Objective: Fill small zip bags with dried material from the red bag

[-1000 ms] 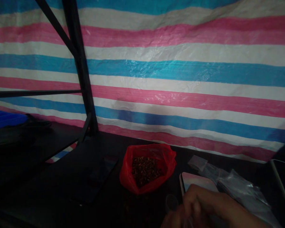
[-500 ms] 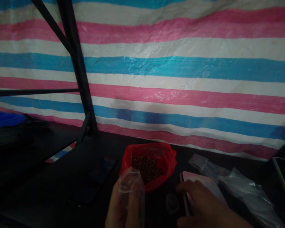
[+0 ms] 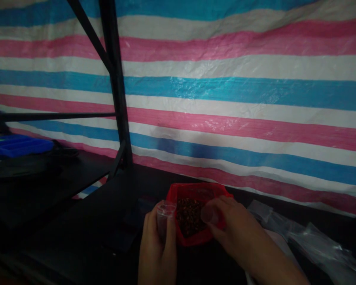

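My left hand [image 3: 152,245] is closed around a small clear plastic bag [image 3: 166,211], its mouth facing up. Between the fingers of my right hand [image 3: 235,223] is a small clear plastic cup [image 3: 209,213], at the right side of an open red plastic bag [image 3: 197,188]. Small dark brown pieces [image 3: 188,217], too dim to name, fill the bottom of the red bag. The left hand and its clear bag are just at the left edge of the red bag. My right hand covers part of the red bag's right side.
Crumpled clear plastic bags [image 3: 311,241] lie on the black table [image 3: 86,237] at right. A pale flat object [image 3: 280,241] shows partly behind my right forearm. At left are a dark phone-like slab [image 3: 127,225], a black metal post [image 3: 115,83] and a blue tray [image 3: 20,145]. Striped sheeting [image 3: 225,91] hangs behind.
My right hand has left the pale flat object and moved to the red bag, now holding the clear cup that stood on the table. The whole view has shifted slightly left.
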Tool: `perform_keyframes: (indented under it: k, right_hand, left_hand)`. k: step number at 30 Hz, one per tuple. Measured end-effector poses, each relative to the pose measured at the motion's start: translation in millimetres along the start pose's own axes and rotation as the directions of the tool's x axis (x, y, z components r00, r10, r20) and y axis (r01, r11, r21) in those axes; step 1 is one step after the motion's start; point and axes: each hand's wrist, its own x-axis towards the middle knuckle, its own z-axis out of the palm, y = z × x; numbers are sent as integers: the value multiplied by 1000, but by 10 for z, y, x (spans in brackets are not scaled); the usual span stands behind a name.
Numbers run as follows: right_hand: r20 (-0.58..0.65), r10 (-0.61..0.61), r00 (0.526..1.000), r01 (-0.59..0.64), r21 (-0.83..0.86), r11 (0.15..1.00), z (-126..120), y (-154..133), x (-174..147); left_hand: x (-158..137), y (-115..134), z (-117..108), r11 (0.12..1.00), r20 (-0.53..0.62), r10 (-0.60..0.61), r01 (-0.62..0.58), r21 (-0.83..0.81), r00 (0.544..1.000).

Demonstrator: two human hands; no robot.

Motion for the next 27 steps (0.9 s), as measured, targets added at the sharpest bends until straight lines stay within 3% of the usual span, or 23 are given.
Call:
perform_keyframes:
  k: [3,6,12,20,23,27]
  right_hand:
    - [79,48,996,-21,-308,951,151,10,211]
    - [121,100,988,-47,-379,924,293,14,325]
    - [132,73,989,-25,-332,943,337,-77,395]
    - [81,120,989,-95,-266,959,379,-65,449]
    - [82,123,989,-110,-145,983,483,-35,472]
    - [99,93,991,-103,93,990,601,24,521]
  left_hand:
    - [-45,-104,69,990,92,15,-28,136,996]
    - [-88,-169,139,992,76,-17,7,125,997]
    - [18,-83,118,963,278,-232,261,-70,932]
    - [61,-117,68,956,214,-234,265,-128,948]
    - [73,-132,66,943,241,-274,309,-121,931]
    - [136,-135,62,920,180,-360,380,-94,915]
